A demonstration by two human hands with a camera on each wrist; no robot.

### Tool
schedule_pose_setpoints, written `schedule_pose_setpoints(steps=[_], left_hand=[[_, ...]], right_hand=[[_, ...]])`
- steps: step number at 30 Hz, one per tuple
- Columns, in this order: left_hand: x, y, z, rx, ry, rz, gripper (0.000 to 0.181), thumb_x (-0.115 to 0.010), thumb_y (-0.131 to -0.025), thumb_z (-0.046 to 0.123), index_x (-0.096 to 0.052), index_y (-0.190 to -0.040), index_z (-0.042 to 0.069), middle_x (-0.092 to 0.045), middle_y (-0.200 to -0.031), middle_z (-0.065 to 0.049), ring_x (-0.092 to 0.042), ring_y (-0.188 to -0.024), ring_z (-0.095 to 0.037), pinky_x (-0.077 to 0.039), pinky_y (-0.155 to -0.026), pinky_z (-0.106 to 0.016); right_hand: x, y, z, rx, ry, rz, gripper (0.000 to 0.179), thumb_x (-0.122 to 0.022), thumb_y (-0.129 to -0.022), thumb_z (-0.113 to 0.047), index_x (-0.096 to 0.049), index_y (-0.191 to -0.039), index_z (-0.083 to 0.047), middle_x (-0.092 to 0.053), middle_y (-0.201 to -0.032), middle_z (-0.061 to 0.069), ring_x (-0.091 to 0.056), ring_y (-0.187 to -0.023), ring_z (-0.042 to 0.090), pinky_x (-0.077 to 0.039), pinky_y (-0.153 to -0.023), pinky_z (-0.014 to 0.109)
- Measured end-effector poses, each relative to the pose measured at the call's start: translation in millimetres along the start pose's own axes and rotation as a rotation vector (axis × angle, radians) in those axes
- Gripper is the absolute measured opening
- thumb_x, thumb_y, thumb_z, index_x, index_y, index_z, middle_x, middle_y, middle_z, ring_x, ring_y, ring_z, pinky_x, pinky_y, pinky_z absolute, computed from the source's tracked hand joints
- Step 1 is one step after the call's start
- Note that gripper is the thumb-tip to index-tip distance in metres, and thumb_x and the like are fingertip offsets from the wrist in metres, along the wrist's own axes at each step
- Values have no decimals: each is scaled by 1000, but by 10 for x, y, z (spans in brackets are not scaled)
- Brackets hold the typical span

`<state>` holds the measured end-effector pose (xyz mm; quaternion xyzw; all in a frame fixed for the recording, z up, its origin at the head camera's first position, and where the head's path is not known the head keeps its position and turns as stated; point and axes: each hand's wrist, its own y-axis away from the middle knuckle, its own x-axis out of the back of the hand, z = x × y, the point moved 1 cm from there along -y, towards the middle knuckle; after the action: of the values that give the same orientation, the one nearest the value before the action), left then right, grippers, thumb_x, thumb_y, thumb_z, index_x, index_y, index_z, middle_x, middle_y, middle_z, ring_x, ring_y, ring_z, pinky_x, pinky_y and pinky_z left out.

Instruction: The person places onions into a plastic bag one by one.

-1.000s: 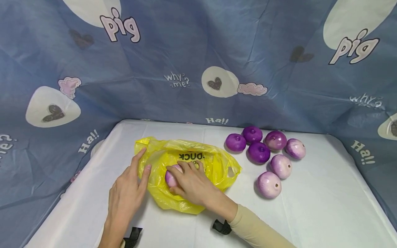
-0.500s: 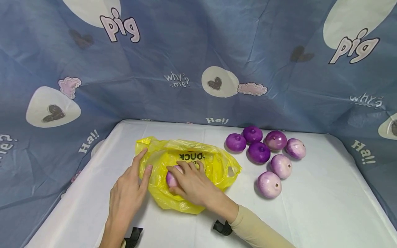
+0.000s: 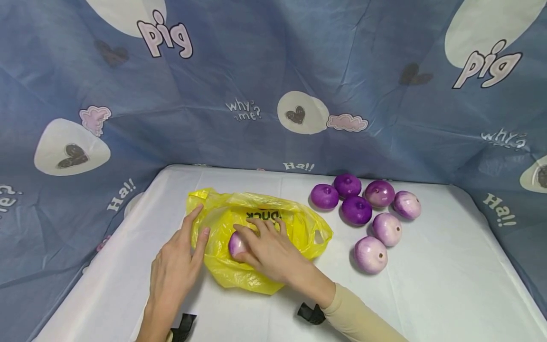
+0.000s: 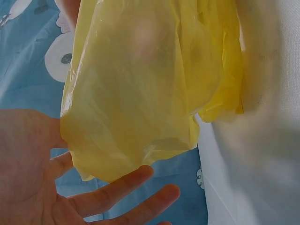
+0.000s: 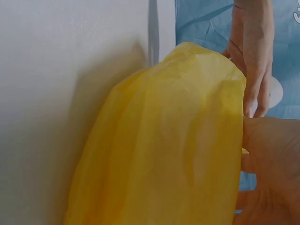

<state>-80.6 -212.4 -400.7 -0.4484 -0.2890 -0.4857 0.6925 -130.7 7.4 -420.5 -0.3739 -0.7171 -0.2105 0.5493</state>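
Note:
A yellow plastic bag (image 3: pixel 256 281) with dark lettering lies on the table, its mouth facing up. Inside the mouth sits a purple-and-white onion (image 3: pixel 236 245). My right hand (image 3: pixel 271 251) reaches into the bag from the right, thumb and index finger spread loosely beside the onion. My left hand (image 3: pixel 177 263) rests at the bag's left rim, index finger and thumb straight and wide apart against the plastic. In the left wrist view, other fingers (image 4: pixel 124 185) of that hand extend below the bag. The bag hides much of the right hand's fingers in the right wrist view.
Several onions, from dark purple (image 3: pixel 356 210) to pale pink (image 3: pixel 371 255), lie to the right of the bag. The white-covered table (image 3: pixel 448 266) meets a blue printed cloth (image 3: pixel 256 71) behind and at both sides.
My right hand has shifted slightly right and its fingers have loosened from the onion, which stays inside the bag. The left hand keeps nearly the same place at the rim.

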Motion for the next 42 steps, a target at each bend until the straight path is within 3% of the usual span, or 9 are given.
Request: schedule_pose_setpoints(steps=[11, 42], left_hand=[[3, -3, 7, 8, -4, -2, 53, -53, -113, 43, -42, -164, 33, -77, -114, -27, -74, -89, -54, -52, -60, -62], [-7, -1, -2, 6, 4, -7, 55, -53, -113, 43, -40, -165, 34, -77, -119, -27, -74, -92, -55, -52, -62, -63]], right_hand=[[151, 67, 88, -13, -9, 20, 62, -53, -109, -57, -44, -163, -28, -47, -167, 13, -49, -153, 38, -31, -124, 73], [334, 268, 364, -52, 1, 112, 67, -67, -104, -50, -45, -163, -25, -49, -165, 13, -53, -148, 41, -31, -122, 76]])
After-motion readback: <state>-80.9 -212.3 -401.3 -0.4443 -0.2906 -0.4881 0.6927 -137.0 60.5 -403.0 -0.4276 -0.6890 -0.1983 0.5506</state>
